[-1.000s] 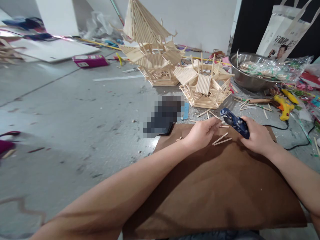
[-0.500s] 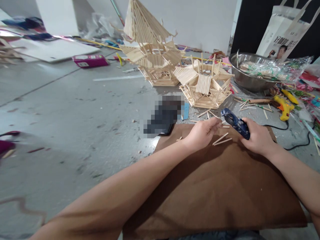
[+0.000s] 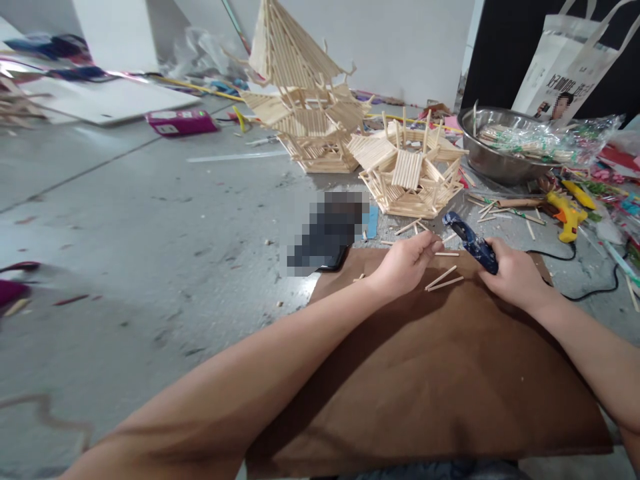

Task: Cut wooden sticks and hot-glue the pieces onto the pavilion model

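Note:
In the head view, my left hand (image 3: pixel 407 263) is closed in a pinch over the far edge of a brown sheet (image 3: pixel 430 373). A short thin wooden stick (image 3: pixel 449 237) pokes out of its fingertips to the right. My right hand (image 3: pixel 517 270) grips a dark blue hand tool (image 3: pixel 470 241) with whitish smears, its kind unclear. The tool's far end points up and left, near the stick. Loose cut sticks (image 3: pixel 444 279) lie on the sheet between and below the hands.
Behind my hands stand a low stick model (image 3: pixel 407 170) and a tall tiered stick pagoda (image 3: pixel 305 120). A phone (image 3: pixel 325 233) lies left of them. At right are a metal bowl (image 3: pixel 500 160) of sticks, a yellow glue gun (image 3: pixel 567 217) with its cord, and a white bag (image 3: pixel 555 73).
The blue tool has turned slightly in my right hand and looks slimmer. My left hand has shifted very little, and the stick at its fingertips shows more clearly.

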### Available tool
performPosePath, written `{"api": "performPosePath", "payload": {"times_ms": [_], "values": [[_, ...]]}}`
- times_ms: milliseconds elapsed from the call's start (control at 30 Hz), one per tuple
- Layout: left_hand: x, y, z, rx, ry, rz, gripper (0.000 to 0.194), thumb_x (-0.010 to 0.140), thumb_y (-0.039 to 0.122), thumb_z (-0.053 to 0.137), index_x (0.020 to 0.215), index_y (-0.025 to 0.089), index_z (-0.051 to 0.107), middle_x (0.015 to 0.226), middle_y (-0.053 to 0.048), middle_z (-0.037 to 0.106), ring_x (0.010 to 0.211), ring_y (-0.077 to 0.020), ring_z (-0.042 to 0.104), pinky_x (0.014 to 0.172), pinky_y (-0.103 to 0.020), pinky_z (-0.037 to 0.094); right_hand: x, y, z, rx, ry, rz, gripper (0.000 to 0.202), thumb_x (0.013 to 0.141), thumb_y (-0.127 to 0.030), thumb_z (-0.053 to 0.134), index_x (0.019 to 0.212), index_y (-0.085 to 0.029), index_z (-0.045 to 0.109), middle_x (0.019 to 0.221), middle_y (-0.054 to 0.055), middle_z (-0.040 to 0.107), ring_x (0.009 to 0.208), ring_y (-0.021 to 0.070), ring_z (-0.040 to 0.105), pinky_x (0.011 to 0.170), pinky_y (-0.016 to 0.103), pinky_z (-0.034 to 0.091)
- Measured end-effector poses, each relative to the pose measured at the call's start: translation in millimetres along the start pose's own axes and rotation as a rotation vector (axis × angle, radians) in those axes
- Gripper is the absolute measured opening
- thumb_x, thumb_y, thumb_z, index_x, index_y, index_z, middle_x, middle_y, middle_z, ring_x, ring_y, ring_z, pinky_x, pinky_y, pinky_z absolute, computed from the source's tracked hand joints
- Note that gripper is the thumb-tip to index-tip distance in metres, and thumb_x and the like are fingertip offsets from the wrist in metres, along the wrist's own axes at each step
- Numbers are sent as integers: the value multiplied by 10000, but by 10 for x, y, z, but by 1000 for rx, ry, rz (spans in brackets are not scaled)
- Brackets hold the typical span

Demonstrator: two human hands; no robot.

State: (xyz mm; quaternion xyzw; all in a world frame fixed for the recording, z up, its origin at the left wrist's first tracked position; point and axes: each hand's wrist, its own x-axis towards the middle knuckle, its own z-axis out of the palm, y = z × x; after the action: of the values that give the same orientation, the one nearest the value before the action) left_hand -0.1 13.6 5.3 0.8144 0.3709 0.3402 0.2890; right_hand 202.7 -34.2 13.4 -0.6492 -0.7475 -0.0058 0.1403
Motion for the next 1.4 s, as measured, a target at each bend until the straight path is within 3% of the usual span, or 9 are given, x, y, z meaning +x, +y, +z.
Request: {"api": "performPosePath", "payload": {"times_ms": [133, 300, 467, 567, 667, 800, 900, 1067, 1400], "values": [[-3, -16, -1, -66, 4, -23, 206, 836, 270, 366, 708, 152, 476, 555, 47, 403, 535, -68, 369, 534, -178, 337, 77, 126, -71, 20, 80, 142, 289, 756, -335, 432, 982, -175, 511, 716, 77, 631, 667, 244, 608, 576, 313, 420], [11, -6, -7, -140, 37, -58, 209, 830, 289, 388, 693, 154, 468, 551, 51, 379, 536, -67, 352, 536, -179, 329, 173, 297, -46, -149, 6, 265, 547, 753, -453, 439, 1205, -144, 416, 1002, 157, 606, 864, 297, 591, 670, 375, 431], [22, -33, 8, -115, 105, -71, 171, 826, 279, 392, 778, 154, 499, 583, 41, 407, 544, -72, 370, 540, -189, 333, 229, 358, 120, -283, -120, 226, 762, 734, -603, 401, 1269, -60, 372, 1147, 225, 522, 1043, 338, 501, 846, 443, 373], [19, -81, 31, -150, 106, -80, 171, 827, 270, 386, 871, 155, 504, 583, 39, 429, 525, -73, 393, 528, -191, 343, 300, 464, 89, -217, -44, 156, 671, 802, -565, 303, 1225, -63, 447, 1207, 205, 499, 1108, 301, 463, 905, 411, 344], [16, -101, 44, -215, 62, -101, 225, 825, 281, 398, 980, 151, 496, 623, 25, 519, 485, -65, 424, 506, -190, 361, 373, 748, -72, -137, 159, 187, 536, 849, -455, 270, 1129, -82, 534, 1135, 177, 556, 1076, 243, 490, 903, 348, 345], [22, -77, 33, -278, 28, -174, 267, 809, 318, 437, 992, 150, 536, 754, -16, 639, 414, -43, 440, 467, -187, 375, 324, 1319, -261, -182, 213, 552, 468, 787, -412, 388, 1046, -57, 548, 1053, 270, 555, 1035, 329, 489, 801, 409, 345], [30, -65, 23, -280, 24, -219, 249, 797, 357, 460, 828, 148, 593, 700, -4, 635, 400, -40, 464, 439, -175, 361, 220, 1650, -271, -98, 154, 772, 358, 731, -398, 455, 863, -84, 564, 968, 332, 541, 957, 392, 503, 694, 447, 328], [36, -74, 21, -323, 85, -253, 262, 770, 378, 498, 667, 146, 564, 548, 35, 550, 381, -35, 449, 408, -158, 335, 196, 1815, -232, 125, 146, 850, 216, 639, -262, 563, 518, -221, 389, 619, 131, 534, 733, 288, 553, 637, 412, 336], [45, -50, 13, -401, 137, -269, 272, 793, 371, 436, 645, 150, 492, 590, 20, 544, 376, -30, 426, 401, -166, 336, 191, 1639, -602, 848, 161, 871, 95, 620, -152, 609, 664, -190, 534, 567, -10, 511, 436, 91, 501, 450, 235, 433]]}}
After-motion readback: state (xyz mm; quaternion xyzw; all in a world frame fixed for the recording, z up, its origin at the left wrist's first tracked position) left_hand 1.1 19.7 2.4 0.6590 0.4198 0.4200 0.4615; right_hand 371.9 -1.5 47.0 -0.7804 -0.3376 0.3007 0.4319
